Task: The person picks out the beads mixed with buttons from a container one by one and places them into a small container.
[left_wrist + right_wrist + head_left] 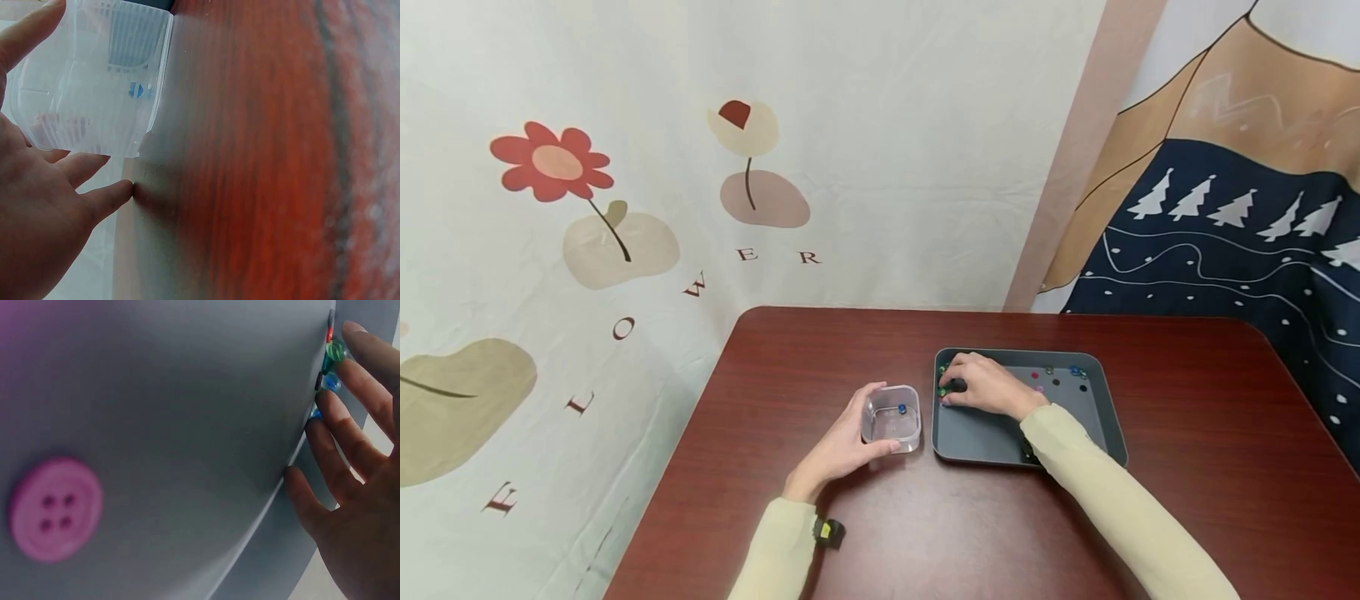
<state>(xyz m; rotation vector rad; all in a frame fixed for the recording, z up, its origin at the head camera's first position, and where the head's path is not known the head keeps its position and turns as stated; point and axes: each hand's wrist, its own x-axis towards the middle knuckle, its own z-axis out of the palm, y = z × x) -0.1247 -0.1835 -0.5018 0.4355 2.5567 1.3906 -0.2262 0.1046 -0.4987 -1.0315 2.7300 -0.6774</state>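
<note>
My left hand [847, 440] grips a small clear plastic container [891, 444], with thumb and fingers on opposite sides. Inside it is a blue marble [902, 409], which shows through the wall in the left wrist view. My right hand [988, 385] reaches into the left end of a grey tray [992, 450]. In the right wrist view its fingers are spread and slightly bent beside a green marble [336, 350] and a blue marble [332, 382] along the tray's wall. Whether the fingertips touch these marbles is hard to tell.
A pink button [56, 509] lies on the tray floor. More small buttons and marbles [1078, 372] lie toward the tray's far right. The tray and container are on a dark red wooden table [820, 350], with a printed curtain [910, 167] behind it.
</note>
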